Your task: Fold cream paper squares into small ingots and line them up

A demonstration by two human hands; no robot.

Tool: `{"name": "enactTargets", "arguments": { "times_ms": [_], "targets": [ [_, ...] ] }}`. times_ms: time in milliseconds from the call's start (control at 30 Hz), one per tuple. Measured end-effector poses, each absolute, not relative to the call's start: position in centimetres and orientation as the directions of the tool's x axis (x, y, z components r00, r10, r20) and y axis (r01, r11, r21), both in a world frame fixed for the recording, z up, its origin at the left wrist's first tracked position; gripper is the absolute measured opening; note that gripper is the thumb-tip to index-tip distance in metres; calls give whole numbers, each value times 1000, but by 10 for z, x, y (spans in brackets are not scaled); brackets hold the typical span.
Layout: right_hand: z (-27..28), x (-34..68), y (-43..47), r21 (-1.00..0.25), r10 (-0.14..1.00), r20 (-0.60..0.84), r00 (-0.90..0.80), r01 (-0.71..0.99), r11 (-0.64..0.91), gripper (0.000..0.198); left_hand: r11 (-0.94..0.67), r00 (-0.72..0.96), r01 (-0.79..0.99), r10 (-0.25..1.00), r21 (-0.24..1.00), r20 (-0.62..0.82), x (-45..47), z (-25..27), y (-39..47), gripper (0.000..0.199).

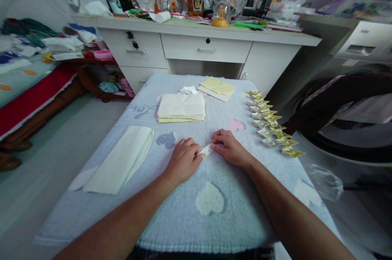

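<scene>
You have a small folded piece of white paper [207, 151] between your two hands, close to the middle of the cloth-covered table [183, 219], and both hands are on it. Your left hand [184, 157] is bent with the fingers drawn together, and it pinches the paper's left end, the thumb lying along the near side. Your right hand [230, 147] is curled, fingers and thumb nearly closed on the right end. The strip slants up from left to right, and your fingers hide both its ends. Beyond your left hand lies a stack of cream and yellow sheets [181, 107], with a crumpled white tissue [188, 90] touching or just behind its far edge; you cannot tell which from here. Farther right, a yellow sheet [218, 85] lies over a paler one. On your left, a long folded bundle of pale paper [120, 162] rests at a slant, well apart from your hand. Along the table's right side, small folded paper shapes [271, 118] with pointed ends stand close together in slanting rows, some pale and some yellow. Past the table's far edge stands a white desk [196, 47] with a crowded top, and to your right is a front-loading washing machine [361, 43].
</scene>
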State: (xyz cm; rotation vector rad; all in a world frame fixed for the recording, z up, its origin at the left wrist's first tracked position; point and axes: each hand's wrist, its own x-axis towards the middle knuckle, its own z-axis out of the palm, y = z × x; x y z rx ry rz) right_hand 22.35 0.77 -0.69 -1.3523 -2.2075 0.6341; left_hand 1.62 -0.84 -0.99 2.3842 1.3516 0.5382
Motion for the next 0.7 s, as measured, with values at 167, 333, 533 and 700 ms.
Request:
{"name": "enactTargets", "arguments": {
  "times_ms": [167,333,533,700],
  "targets": [
    [-8,219,8,-553,927,124,-355,751,361,9,-490,476,751,866,443,151,17,-9,-9,18],
    [-10,214,8,-498,935,131,-331,793,351,10,-499,485,757,862,421,150,18,-9,-9,17],
    [-9,211,7,-450,937,138,-321,823,348,11,-501,481,757,862,419,162,19,-10,-10,7],
    [-11,209,6,-464,943,154,-294,821,332,11,-512,494,729,853,453,168,18,-12,-11,32]
  ]
}}
